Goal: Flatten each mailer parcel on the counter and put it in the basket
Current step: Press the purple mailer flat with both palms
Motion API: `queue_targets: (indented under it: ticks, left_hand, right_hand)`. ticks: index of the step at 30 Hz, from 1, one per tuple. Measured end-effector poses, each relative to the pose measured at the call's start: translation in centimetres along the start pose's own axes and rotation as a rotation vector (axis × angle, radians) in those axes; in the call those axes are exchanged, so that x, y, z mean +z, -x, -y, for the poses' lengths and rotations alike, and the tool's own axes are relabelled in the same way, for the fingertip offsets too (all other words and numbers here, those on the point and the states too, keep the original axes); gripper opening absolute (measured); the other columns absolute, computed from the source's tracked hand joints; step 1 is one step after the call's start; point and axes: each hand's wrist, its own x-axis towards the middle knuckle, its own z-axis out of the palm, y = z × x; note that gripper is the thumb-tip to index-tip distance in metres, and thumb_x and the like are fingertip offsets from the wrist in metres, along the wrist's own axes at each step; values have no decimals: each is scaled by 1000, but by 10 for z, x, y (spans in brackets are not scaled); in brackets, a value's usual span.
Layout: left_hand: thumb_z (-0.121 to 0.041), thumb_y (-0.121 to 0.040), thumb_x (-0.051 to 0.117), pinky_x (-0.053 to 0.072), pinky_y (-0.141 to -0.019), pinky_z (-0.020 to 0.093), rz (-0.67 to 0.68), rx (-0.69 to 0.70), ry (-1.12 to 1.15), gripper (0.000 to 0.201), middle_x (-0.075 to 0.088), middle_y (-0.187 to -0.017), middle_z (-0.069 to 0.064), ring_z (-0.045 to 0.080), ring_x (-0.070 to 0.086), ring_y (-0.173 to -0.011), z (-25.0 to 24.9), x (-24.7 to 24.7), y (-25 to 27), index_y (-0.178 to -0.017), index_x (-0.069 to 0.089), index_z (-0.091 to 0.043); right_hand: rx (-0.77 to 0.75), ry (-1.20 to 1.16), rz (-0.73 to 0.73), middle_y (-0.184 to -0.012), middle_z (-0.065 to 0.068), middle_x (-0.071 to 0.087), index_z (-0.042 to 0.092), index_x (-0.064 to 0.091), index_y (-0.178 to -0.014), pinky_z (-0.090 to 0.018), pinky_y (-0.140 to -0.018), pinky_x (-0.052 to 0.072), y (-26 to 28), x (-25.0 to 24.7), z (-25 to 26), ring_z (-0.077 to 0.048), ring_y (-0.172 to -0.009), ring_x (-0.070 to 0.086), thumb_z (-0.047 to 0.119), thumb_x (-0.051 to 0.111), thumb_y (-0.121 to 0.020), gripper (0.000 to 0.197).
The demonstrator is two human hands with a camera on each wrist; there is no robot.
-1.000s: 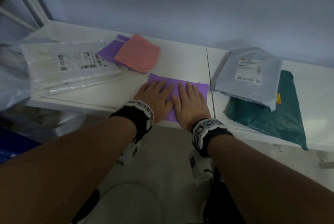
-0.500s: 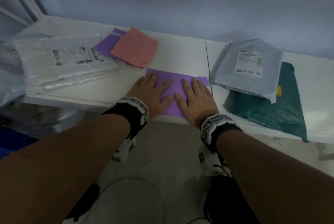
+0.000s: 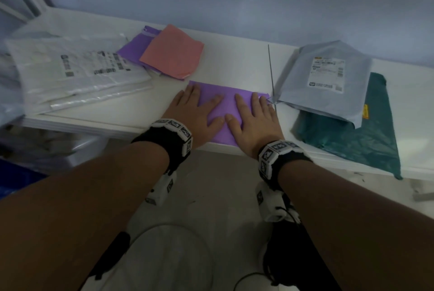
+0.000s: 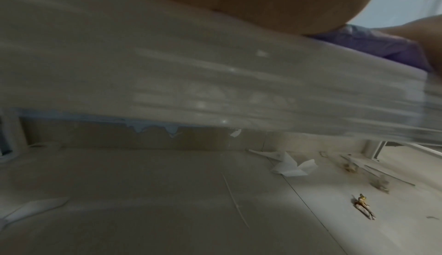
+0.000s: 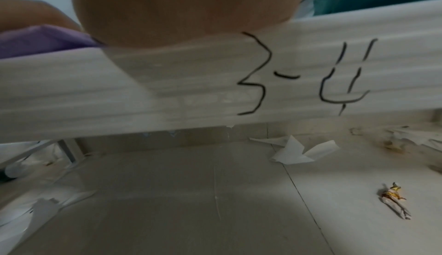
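Note:
A purple mailer [image 3: 225,105] lies flat at the front edge of the white counter [image 3: 234,67]. Both hands press on it with straight, spread fingers: my left hand [image 3: 195,112] covers its left part, my right hand [image 3: 254,117] its right part. In the left wrist view only the heel of the left hand [image 4: 275,0] and a strip of the purple mailer [image 4: 373,45] show above the counter edge. The right wrist view shows the right hand's heel [image 5: 186,7] on the purple mailer [image 5: 40,39]. No basket is visible.
A pink mailer [image 3: 173,54] overlaps another purple mailer [image 3: 133,47] behind the hands. White parcels [image 3: 70,72] lie at the left. A grey parcel [image 3: 326,79] rests on a teal mailer [image 3: 366,131] at the right. Paper scraps [image 5: 299,153] litter the floor under the counter.
Both hands have slid apart across the purple mailer, the left one leftward and the right one rightward, staying flat on it.

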Motion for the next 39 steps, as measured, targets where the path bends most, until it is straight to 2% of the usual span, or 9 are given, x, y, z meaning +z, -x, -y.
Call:
queue_targets:
  ticks: [7,12,24,29,32,35,39]
  left_hand:
    - [-72,-75,4,8,-120,43,7,-3,-14,80,9,-160,19,30,7,-148,-1,0,-1,-150,4,-46]
    - [-72,-78,9,11,-119,43,-10,-1,-20,77,13,-159,19,31,12,-147,-1,-2,1,-151,6,-46]
    - [-74,-74,5,14,-118,44,5,0,-27,81,15,-158,20,34,15,-146,0,-4,0,-150,8,-46]
    - [-78,-68,2,13,-119,42,69,-15,-49,88,13,-158,20,34,16,-146,0,-8,-3,-150,7,-46]
    - [-83,-59,4,14,-119,40,175,-8,-21,99,15,-158,18,33,18,-145,3,-22,-11,-151,11,-45]
    - [-85,-58,9,22,-117,38,200,35,12,108,26,-157,9,27,30,-141,15,-37,-24,-153,16,-33]
    - [-86,-61,11,13,-120,39,275,32,-73,110,12,-161,2,19,16,-147,25,-37,-26,-154,13,-27]
  right_hand:
    - [18,3,11,-164,-14,-1,42,1,-155,-46,-122,-1,-2,0,0,-33,-151,0,71,14,-92,71]
    - [20,1,9,-164,-15,2,40,2,-155,-47,-122,0,-1,0,1,-33,-151,1,70,15,-92,71]
    - [20,-7,17,-164,-14,2,39,3,-155,-48,-122,1,0,-4,2,-33,-151,2,71,16,-93,71]
    - [16,-19,11,-164,-14,2,39,5,-156,-48,-122,1,0,-5,2,-33,-151,2,70,17,-93,71]
    - [15,-29,9,-164,-14,2,38,6,-156,-48,-122,1,1,-6,2,-33,-151,2,70,18,-93,71]
    - [19,-46,9,-164,-14,3,38,7,-156,-47,-122,0,2,-7,3,-33,-151,2,70,19,-93,71]
    - [24,-64,13,-164,-13,2,39,8,-156,-47,-122,-1,2,-8,4,-33,-151,2,70,20,-93,71]
